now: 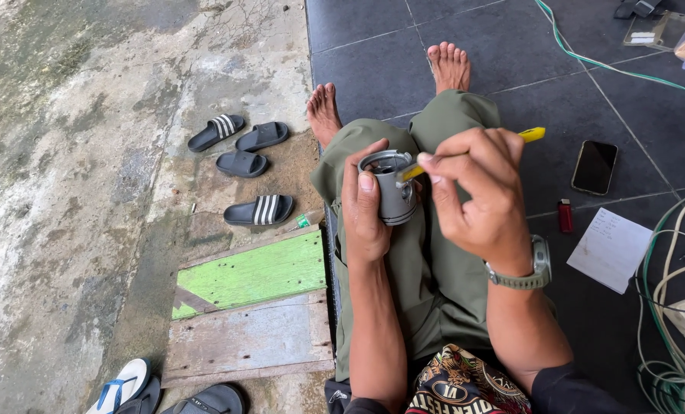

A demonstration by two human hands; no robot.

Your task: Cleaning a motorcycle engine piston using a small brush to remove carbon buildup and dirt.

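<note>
On the far left, four dark rubber slide sandals [243, 162] are seen on the bare concrete ground, and a green-painted wooden plank [254, 274] is laid nearer the seated person. Next comes the left hand [365, 218], which is wrapped around a short grey metal cylinder, apparently an engine piston [394, 188], held upright above the olive-green trousers [427, 268] with its open end turned up; the thumb is pressed against its front wall and the fingers are hidden behind it. The piece is judged to be rigid, fairly heavy for its bulk and possibly slick, with ring grooves near its lower edge that could be nicked, so a firm hold around the plain skirt is thought best. Just to its right, the right hand [480, 195] is pinched around a slim yellow-handled tool [465, 153], perhaps a cutter, whose tip is set at the rim of the piston; the tool is judged light and stiff. Thus the piston lies within the left hand and touching distance of the right. Further right, a black phone [594, 166], a red lighter [565, 215] and a white paper sheet [611, 249] rest on the dark tiled floor [373, 46].
</note>
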